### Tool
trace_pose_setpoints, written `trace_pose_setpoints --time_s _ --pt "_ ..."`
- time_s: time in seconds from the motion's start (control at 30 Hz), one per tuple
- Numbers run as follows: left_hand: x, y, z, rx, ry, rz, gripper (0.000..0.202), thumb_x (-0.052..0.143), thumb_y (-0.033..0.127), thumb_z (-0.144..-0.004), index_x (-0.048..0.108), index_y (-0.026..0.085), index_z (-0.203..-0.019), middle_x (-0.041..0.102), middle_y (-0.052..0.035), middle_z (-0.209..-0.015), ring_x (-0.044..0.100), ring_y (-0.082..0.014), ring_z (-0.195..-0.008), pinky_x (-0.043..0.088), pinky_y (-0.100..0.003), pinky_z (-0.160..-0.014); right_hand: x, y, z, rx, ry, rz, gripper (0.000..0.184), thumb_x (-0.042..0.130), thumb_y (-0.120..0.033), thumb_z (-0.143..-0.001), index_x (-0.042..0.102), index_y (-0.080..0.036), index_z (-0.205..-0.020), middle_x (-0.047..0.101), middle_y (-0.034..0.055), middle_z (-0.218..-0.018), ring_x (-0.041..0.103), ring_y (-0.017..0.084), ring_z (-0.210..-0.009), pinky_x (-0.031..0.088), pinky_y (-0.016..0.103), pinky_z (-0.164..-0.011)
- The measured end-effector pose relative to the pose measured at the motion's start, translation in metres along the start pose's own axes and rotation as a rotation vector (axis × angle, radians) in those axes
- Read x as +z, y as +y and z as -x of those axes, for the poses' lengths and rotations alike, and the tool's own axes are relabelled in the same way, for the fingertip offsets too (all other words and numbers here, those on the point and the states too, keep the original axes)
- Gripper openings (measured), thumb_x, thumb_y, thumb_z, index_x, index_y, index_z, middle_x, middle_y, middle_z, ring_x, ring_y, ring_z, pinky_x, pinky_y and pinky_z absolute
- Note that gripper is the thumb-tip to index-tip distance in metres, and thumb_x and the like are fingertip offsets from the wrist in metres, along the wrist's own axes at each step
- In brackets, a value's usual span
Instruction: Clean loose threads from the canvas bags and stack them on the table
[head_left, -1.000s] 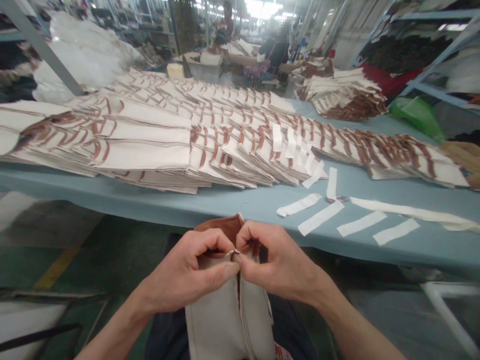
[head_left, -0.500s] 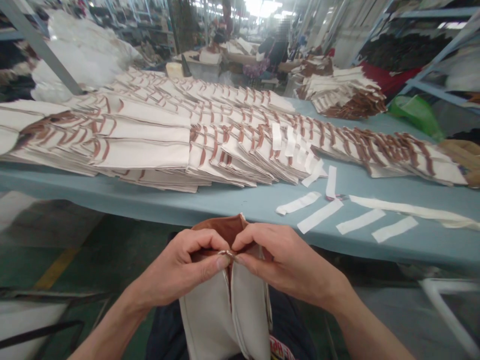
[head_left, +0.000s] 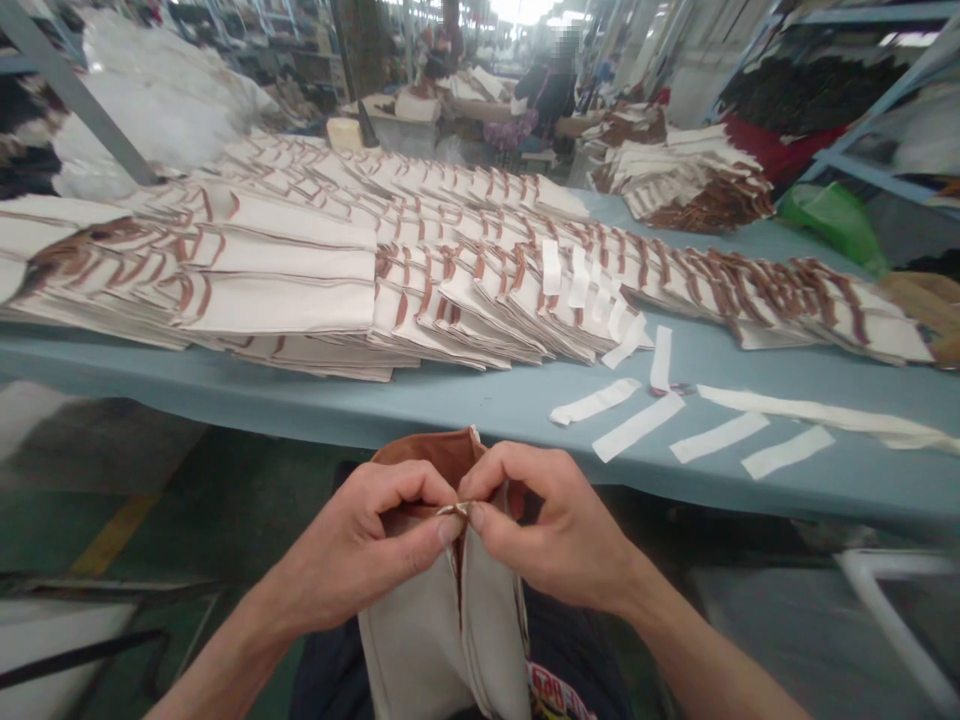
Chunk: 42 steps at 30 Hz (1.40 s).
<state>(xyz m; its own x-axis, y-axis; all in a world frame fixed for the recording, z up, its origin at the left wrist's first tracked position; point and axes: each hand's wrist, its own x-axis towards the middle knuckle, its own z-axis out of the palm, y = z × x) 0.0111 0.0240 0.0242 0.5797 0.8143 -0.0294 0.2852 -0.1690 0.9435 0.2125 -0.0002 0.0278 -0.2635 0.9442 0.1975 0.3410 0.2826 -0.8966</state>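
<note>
A cream fabric piece (head_left: 416,640) with brown lining hangs between my hands, over my lap, in front of the table's near edge. It looks like a sewn tube, perhaps a boot shaft; its exact kind is unclear. My left hand (head_left: 390,535) pinches the top edge on one side of a slit. On the other side, my right hand (head_left: 536,515) pinches the same edge between thumb and fingers. The fingertips of both hands nearly meet at the top of the slit, and they cover what lies between them.
Overlapping rows of similar cream and brown pieces (head_left: 285,300) cover much of the blue table (head_left: 480,400). Several white strips (head_left: 637,427) and a long cream band (head_left: 817,415) lie at the right. Further back are a green bag (head_left: 836,225) and a person (head_left: 551,95).
My right hand has shifted slightly left, its fingers more bent. Both hands keep pinching the cream piece's edge, and the whole view has moved a little.
</note>
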Motion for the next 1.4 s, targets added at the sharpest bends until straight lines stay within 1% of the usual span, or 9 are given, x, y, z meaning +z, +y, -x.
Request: trace_pose_setpoints --time_s 0.23,0.4,0.6,0.77,0.87,1.0,1.1,1.2,1.4 --pt "0.004 -0.002 0.001 -0.08 -0.002 -0.018 0.023 0.058 0.025 -0.088 0.057 0.016 -0.067 0.042 0.0078 -0.06 0.035 -0.0071 -0.054 0.028 -0.017 -0.048 0.007 0.001 -0.002 0.272 -0.004 -0.057 0.008 0.059 -0.02 -0.074 0.064 -0.017 -0.069 0.061 -0.0034 -0.062 0.051 0.01 -0.055 0.038 0.021 -0.053" --pt "0.004 -0.004 0.006 -0.122 -0.011 -0.008 0.024 0.057 0.027 -0.087 0.053 0.017 -0.065 0.038 0.0088 -0.058 0.031 -0.0074 -0.053 0.025 -0.019 -0.048 0.009 -0.001 -0.006 0.407 -0.069 -0.093 0.006 0.061 -0.016 -0.073 0.063 -0.017 -0.068 0.06 -0.0039 -0.063 0.05 0.01 -0.057 0.037 0.02 -0.052" --pt "0.003 -0.004 0.007 -0.173 -0.018 -0.011 0.019 0.054 0.029 -0.082 0.05 0.019 -0.066 0.038 0.0079 -0.06 0.032 -0.0086 -0.055 0.026 -0.02 -0.049 0.002 -0.007 -0.011 0.335 -0.22 -0.012 0.01 0.062 -0.013 -0.08 0.068 -0.017 -0.074 0.064 -0.0036 -0.067 0.053 0.01 -0.061 0.039 0.02 -0.055" --pt "-0.006 0.005 -0.006 -0.103 -0.018 -0.347 0.01 0.05 0.021 -0.071 0.047 0.019 -0.062 0.041 0.0065 -0.059 0.037 -0.0099 -0.056 0.023 -0.023 -0.052 -0.006 -0.014 -0.013 0.199 -0.272 0.173 0.011 0.064 -0.01 -0.087 0.072 -0.017 -0.083 0.071 -0.0022 -0.075 0.058 0.011 -0.064 0.04 0.023 -0.061" --pt "-0.011 0.009 -0.014 -0.069 -0.076 -0.471 0.012 0.05 0.02 -0.072 0.044 0.019 -0.061 0.038 0.0068 -0.056 0.036 -0.0099 -0.054 0.021 -0.025 -0.052 -0.009 -0.019 -0.011 0.06 -0.275 0.295 0.012 0.063 -0.009 -0.089 0.072 -0.016 -0.085 0.074 0.0008 -0.081 0.063 0.014 -0.071 0.041 0.026 -0.068" --pt "-0.008 0.008 -0.019 -0.013 -0.115 -0.275 0.013 0.047 0.017 -0.072 0.041 0.02 -0.061 0.039 0.0066 -0.058 0.037 -0.0094 -0.055 0.024 -0.024 -0.052 -0.009 -0.016 -0.009 0.002 -0.211 0.294 0.009 0.063 -0.009 -0.088 0.068 -0.016 -0.085 0.074 0.0025 -0.085 0.066 0.016 -0.079 0.043 0.028 -0.074" --pt "-0.004 0.007 -0.017 0.078 -0.114 -0.033 0.018 0.047 0.017 -0.073 0.037 0.02 -0.06 0.038 0.007 -0.06 0.035 -0.0082 -0.054 0.027 -0.022 -0.051 -0.01 -0.007 -0.008 0.031 -0.183 0.114 0.009 0.065 -0.012 -0.081 0.065 -0.018 -0.088 0.072 0.0004 -0.084 0.064 0.014 -0.075 0.044 0.025 -0.071" --pt "-0.002 0.007 -0.012 0.131 -0.097 0.089 0.021 0.05 0.017 -0.075 0.037 0.02 -0.059 0.036 0.0079 -0.057 0.034 -0.0078 -0.053 0.028 -0.021 -0.051 -0.012 0.001 -0.007 -0.037 -0.202 -0.052 0.014 0.066 -0.022 -0.079 0.064 -0.017 -0.092 0.069 0.0006 -0.086 0.059 0.014 -0.074 0.044 0.025 -0.07" --pt "-0.003 -0.002 -0.01 -0.029 -0.074 0.333 0.026 0.056 0.029 -0.081 0.04 0.021 -0.063 0.04 0.0072 -0.059 0.034 -0.0091 -0.054 0.029 -0.021 -0.05 -0.009 0.01 -0.01 -0.089 -0.202 -0.104 0.019 0.07 -0.034 -0.078 0.061 -0.019 -0.085 0.06 -0.0025 -0.079 0.049 0.013 -0.068 0.038 0.027 -0.067"
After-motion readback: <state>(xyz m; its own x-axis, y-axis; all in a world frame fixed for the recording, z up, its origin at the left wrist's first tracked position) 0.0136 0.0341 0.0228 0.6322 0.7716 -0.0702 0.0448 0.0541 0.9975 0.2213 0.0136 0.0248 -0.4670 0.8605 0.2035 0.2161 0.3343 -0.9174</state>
